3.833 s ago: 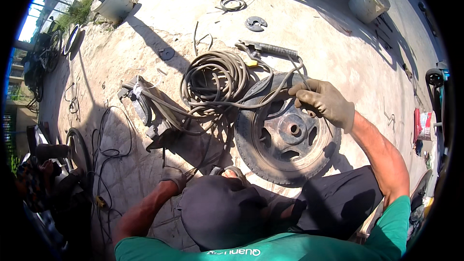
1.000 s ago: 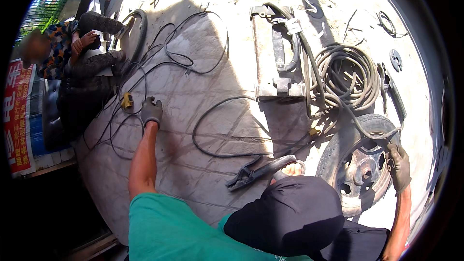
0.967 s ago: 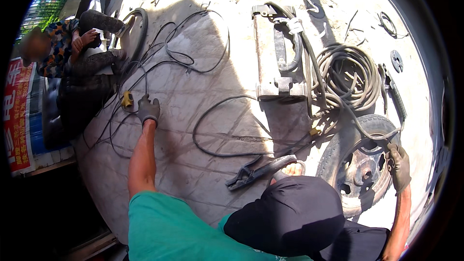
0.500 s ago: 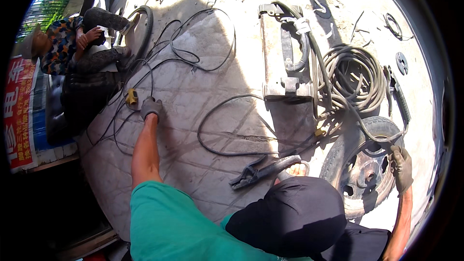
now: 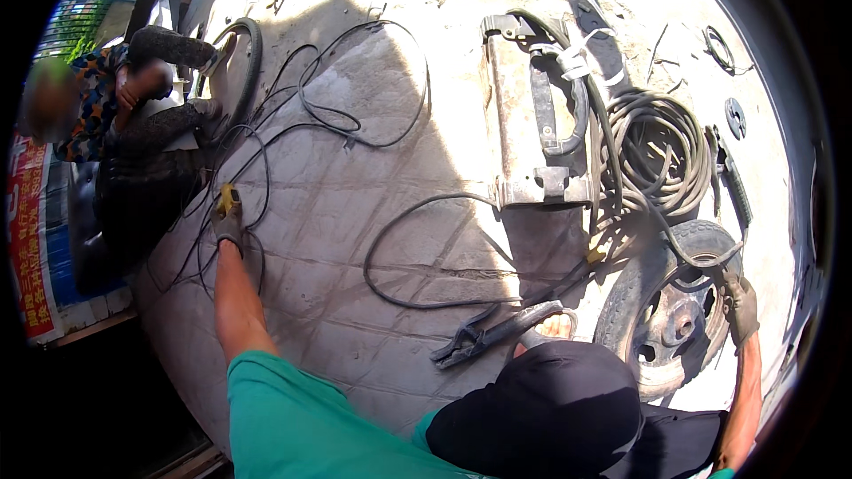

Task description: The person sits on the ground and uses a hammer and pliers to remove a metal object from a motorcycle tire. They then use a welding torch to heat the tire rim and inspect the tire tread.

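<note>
My left hand (image 5: pixel 229 223), in a grey work glove, is closed around a yellow cable connector (image 5: pixel 228 199) among loose black cables at the left. My right hand (image 5: pixel 742 309), gloved too, curls its fingers at the right edge of a dusty wheel with a tyre (image 5: pixel 619 302); what they grip is partly hidden. Just above that hand bends a cable from a black ribbed electrode holder (image 5: pixel 735 179). By my foot lies a black clamp (image 5: pixel 479 337). A worn metal welding machine (image 5: pixel 515 137) with a carrying handle is on the ground ahead.
Beside the machine rests a thick coil of cable (image 5: pixel 639 173). A cable loop (image 5: pixel 373 239) crosses the cracked ground. At the far left a person in a patterned shirt (image 5: pixel 98 102) sits near a bicycle wheel (image 5: pixel 253 80) and a red sign (image 5: pixel 31 239). A grey disc (image 5: pixel 735 118) lies far right.
My left hand has moved left from the cable beside the yellow connector and taken hold of it. The right hand stays at the wheel. The whole view has shifted slightly.
</note>
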The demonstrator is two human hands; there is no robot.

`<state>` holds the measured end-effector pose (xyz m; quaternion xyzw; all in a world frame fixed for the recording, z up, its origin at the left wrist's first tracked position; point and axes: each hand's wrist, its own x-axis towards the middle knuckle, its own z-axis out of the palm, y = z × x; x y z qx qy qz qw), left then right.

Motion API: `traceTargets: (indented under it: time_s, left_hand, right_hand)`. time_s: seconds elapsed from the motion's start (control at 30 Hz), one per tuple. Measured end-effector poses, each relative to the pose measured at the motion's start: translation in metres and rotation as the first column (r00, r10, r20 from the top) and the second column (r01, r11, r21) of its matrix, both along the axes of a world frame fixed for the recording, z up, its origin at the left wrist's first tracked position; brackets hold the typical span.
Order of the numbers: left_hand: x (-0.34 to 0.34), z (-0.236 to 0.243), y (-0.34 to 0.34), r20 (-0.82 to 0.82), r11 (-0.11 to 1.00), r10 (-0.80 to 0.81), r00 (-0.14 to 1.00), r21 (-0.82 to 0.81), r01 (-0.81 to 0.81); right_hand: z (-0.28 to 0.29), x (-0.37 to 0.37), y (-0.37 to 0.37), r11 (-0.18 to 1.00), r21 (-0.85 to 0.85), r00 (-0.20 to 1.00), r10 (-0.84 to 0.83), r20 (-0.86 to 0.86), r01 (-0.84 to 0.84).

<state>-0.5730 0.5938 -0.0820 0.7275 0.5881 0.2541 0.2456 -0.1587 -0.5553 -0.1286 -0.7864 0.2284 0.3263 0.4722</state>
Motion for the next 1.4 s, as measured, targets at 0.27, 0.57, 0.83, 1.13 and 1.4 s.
traceTargets:
  time_s: [0.27,0.57,0.83,1.13,1.4]
  left_hand:
    - [0.053,-0.068,-0.008,-0.372,0.975,0.073,0.925,-0.168,-0.145]
    - [-0.006,-0.088,0.01,-0.246,0.938,0.023,0.969,-0.33,-0.106]
    - [0.1,-0.05,-0.164,0.065,0.878,-0.336,0.94,-0.34,0.337]
    - [0.18,0.041,-0.538,0.285,0.572,-0.699,0.656,-0.329,0.751]
    - [0.187,-0.01,-0.672,0.17,0.422,-0.881,0.441,-0.134,0.897]
  right_hand:
    - [0.073,-0.017,0.053,0.973,-0.227,0.998,-0.052,-0.043,0.041]
    - [0.069,-0.005,0.075,0.999,-0.006,0.997,0.035,-0.067,-0.035]
    - [0.094,-0.015,0.113,0.956,0.143,0.957,0.272,-0.099,-0.256]
    - [0.07,-0.051,0.211,0.75,0.623,0.901,0.404,-0.161,-0.225]
    - [0.031,-0.11,0.277,0.636,0.753,0.949,0.31,-0.047,-0.171]
